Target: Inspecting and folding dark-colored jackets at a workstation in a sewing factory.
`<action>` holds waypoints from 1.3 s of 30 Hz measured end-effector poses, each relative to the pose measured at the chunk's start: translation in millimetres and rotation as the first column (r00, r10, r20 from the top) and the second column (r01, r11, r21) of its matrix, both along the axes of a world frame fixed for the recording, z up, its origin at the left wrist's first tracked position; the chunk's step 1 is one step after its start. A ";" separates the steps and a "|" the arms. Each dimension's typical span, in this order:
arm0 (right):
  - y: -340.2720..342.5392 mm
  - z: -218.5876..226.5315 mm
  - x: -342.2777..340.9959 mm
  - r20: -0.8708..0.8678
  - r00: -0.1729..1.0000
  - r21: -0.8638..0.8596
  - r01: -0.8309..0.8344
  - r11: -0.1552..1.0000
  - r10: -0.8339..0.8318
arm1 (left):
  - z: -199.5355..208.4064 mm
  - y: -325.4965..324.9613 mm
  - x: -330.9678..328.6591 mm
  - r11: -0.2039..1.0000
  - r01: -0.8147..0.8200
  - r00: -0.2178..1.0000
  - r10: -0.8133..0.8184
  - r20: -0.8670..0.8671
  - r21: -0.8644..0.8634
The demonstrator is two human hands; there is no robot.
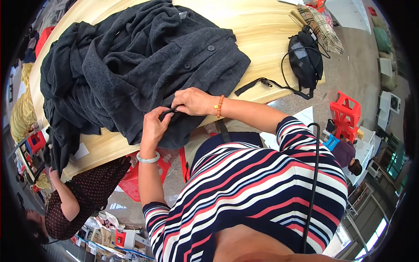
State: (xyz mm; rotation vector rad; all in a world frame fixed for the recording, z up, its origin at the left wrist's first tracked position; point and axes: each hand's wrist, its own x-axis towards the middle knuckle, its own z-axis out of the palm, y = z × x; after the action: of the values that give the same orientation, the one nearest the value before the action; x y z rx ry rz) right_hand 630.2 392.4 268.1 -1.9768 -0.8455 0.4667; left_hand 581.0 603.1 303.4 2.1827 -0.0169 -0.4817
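A dark charcoal knitted garment with buttons [144,61], probably a coat or cardigan, lies bunched over the table. Its near edge hangs over the table's front towards my lap. My left hand [154,124], with a pale bangle at the wrist, pinches a dark fold of that edge between thumb and fingers. Right beside it my right hand [192,101], wearing an orange bead bracelet, grips the same fold. The fingertips nearly meet. Whether a small tool sits between them is hidden.
The wooden table [257,26] has a black pouch [305,61] with cords and a strap at its right edge. A checked cloth [321,30] lies beyond. Red stools [345,111] stand at right and below the table. Another person [83,196] at left handles dark fabric.
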 end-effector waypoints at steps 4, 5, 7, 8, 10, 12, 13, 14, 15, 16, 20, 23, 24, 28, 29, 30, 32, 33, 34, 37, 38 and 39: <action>-2.4 1.8 -9.6 0.012 0.999 0.083 0.037 0.996 -0.039 | -1.1 -13.0 -0.3 0.978 0.045 0.989 -0.072 0.128 0.205; -2.4 1.7 -11.4 0.005 0.998 0.093 0.054 0.994 -0.055 | -1.7 -15.0 1.4 0.978 0.050 0.988 -0.078 0.133 0.201; -3.9 0.9 -11.8 0.031 0.997 0.089 0.069 0.994 -0.072 | -3.0 -19.5 5.9 0.950 0.058 0.994 -0.084 0.075 0.307; -3.7 0.3 -12.8 0.017 0.995 0.056 0.096 0.994 -0.097 | -5.8 -18.4 7.8 0.951 0.068 0.992 -0.097 0.081 0.303; -5.7 -0.8 -12.8 -0.036 0.991 -0.042 0.130 0.991 -0.131 | -16.1 -10.0 14.0 0.977 0.113 0.985 -0.134 0.105 0.183; -8.4 -9.2 -10.5 -0.015 0.987 -0.070 0.161 0.984 -0.162 | -23.4 -6.8 26.8 0.995 -0.028 0.999 0.024 -0.047 -0.094; -12.1 -13.1 -9.4 -0.001 0.985 -0.093 0.174 0.980 -0.175 | -28.5 -9.5 32.4 0.955 -0.174 0.978 0.139 -0.155 -0.241; -13.8 -8.0 -6.2 -0.044 0.984 -0.110 0.169 0.979 -0.174 | -41.3 -9.0 36.2 0.952 -0.193 0.981 0.190 -0.036 -0.237; -14.9 -8.0 -6.1 -0.037 0.982 -0.113 0.182 0.977 -0.187 | -41.4 -18.2 42.3 0.973 -0.216 0.966 0.225 0.128 -0.081; -15.1 -9.6 -5.8 -0.033 0.984 -0.126 0.170 0.977 -0.176 | -53.0 -22.6 46.8 0.975 -0.222 0.949 0.217 0.228 -0.007; -6.7 -7.5 -4.6 0.033 0.990 -0.160 0.142 0.977 -0.138 | -92.3 -32.3 50.9 0.955 -0.268 0.886 0.193 0.422 0.127; -6.3 -12.3 -6.4 0.054 0.989 -0.179 0.147 0.973 -0.140 | -96.3 -35.9 56.3 0.946 -0.275 0.876 0.174 0.449 0.169; -6.6 -14.7 -6.7 0.060 0.985 -0.183 0.169 0.968 -0.161 | -96.0 -37.6 60.4 0.940 -0.270 0.818 0.111 0.564 0.208; -1.8 -18.6 -1.4 0.078 0.972 -0.188 0.231 0.955 -0.220 | -84.0 -36.3 69.5 0.965 -0.264 0.933 0.257 0.252 -0.007; -1.0 -17.4 0.4 0.093 0.964 -0.190 0.263 0.946 -0.249 | -82.8 -31.7 68.2 0.966 -0.260 0.935 0.253 0.250 -0.005; 0.6 -16.3 2.9 0.090 0.963 -0.189 0.267 0.945 -0.254 | -80.5 -24.9 66.8 0.914 -0.313 0.947 0.321 -0.012 -0.257; 4.6 -14.8 7.0 0.049 0.941 -0.172 0.339 0.925 -0.336 | -74.2 -16.8 61.4 0.757 -0.428 0.899 0.300 -0.319 -0.494; 4.6 -14.8 6.9 0.047 0.940 -0.171 0.341 0.925 -0.338 | -73.1 -15.8 59.2 0.759 -0.428 0.899 0.299 -0.320 -0.491; 3.1 -14.3 6.3 0.053 0.924 -0.085 0.382 0.920 -0.379 | -71.7 -16.0 58.1 0.734 -0.451 0.886 0.298 -0.356 -0.508; 11.1 -9.8 6.2 0.086 0.928 -0.023 0.366 0.930 -0.363 | -68.0 -9.1 48.2 0.676 -0.498 0.867 0.367 -0.338 -0.543; 9.3 -10.2 7.3 0.102 0.927 -0.009 0.362 0.932 -0.360 | -64.0 -14.2 50.4 0.704 -0.509 0.860 0.391 -0.328 -0.495; 6.6 -9.2 8.0 0.099 0.931 -0.028 0.357 0.934 -0.353 | -64.7 -20.9 52.4 0.717 -0.499 0.867 0.400 -0.299 -0.488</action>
State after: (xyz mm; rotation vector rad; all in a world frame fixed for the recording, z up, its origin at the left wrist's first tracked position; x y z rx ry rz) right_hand 638.3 398.9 258.9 -2.1487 -0.5164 0.1849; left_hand 633.4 582.2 238.8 1.4884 0.4218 -0.3241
